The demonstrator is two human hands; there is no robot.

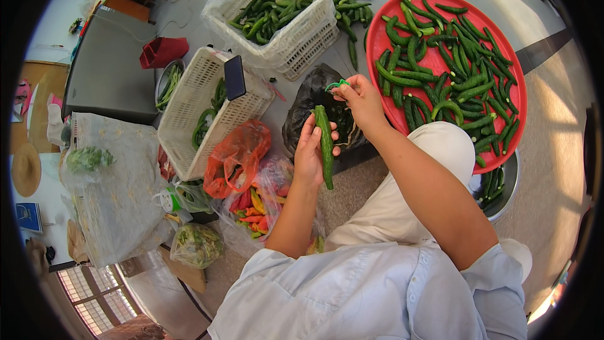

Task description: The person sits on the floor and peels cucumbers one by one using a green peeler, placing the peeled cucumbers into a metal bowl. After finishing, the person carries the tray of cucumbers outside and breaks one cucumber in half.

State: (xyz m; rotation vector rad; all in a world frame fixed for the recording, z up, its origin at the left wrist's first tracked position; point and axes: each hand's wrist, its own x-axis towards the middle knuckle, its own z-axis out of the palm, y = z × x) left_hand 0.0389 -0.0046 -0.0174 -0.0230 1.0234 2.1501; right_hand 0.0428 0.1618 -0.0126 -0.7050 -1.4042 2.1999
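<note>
My left hand (310, 151) holds a single cucumber (325, 146) nearly upright, the thumb across its front and fingertips showing behind it. Above and to the right, my right hand (363, 104) pinches a thin green loop (337, 86), perhaps a tie or band; its exact kind is too small to tell. The loop is apart from the cucumber. Below both hands lies a black plastic bag (302, 104) with dark contents that I cannot make out. Close to my right forearm, a round red tray (523, 104) bears many loose cucumbers (472, 80).
A lined white crate (306, 49) holds cucumbers at the back. Left of my hands stand another white crate (181, 118), with a phone (235, 78) at its rim, a red bag (238, 156) and bagged peppers (255, 208). A metal basin (512, 193) sits partly under the tray.
</note>
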